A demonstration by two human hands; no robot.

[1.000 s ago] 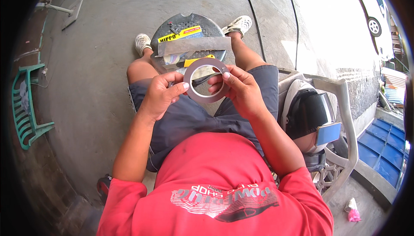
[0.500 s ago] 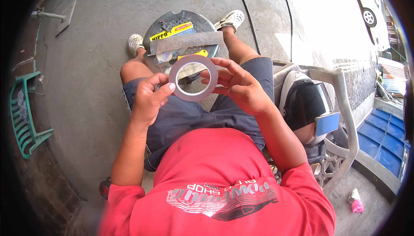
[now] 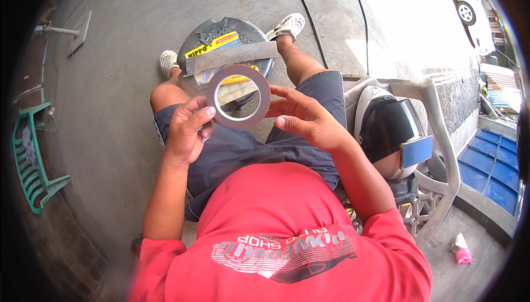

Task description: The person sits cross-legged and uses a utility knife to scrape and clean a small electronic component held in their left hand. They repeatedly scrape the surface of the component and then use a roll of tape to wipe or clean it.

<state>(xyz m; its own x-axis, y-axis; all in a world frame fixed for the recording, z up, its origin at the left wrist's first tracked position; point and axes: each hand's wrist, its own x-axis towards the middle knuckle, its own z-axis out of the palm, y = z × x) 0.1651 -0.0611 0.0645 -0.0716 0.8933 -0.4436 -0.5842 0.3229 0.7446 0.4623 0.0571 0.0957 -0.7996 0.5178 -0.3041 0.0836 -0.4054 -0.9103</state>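
Observation:
A roll of brownish tape (image 3: 238,70) with a white inner core stands up on edge above my lap, its open middle toward me. My left hand (image 3: 187,131) grips the roll's left side, thumb in front and fingers bent. At the right side is my right hand (image 3: 312,120), its fingers spread and thumb apart. Its fingertips are at the roll's outer edge; whether they touch it is hard to tell. Through the roll's hole shows part of a yellow object (image 3: 234,80) on the stool beyond.
Between my feet stands a round dark stool (image 3: 251,34) bearing a yellow-and-blue package (image 3: 212,44) and a long grey strip (image 3: 232,58). On my right are a plastic chair (image 3: 440,120), a black-and-white helmet (image 3: 383,128) and a blue phone-like slab (image 3: 417,152). Cables (image 3: 309,17) cross the floor.
My right hand has loosened from the roll: its thumb has swung out and its fingers, earlier reaching through the hole, are now at the outer edge. The view has shifted slightly.

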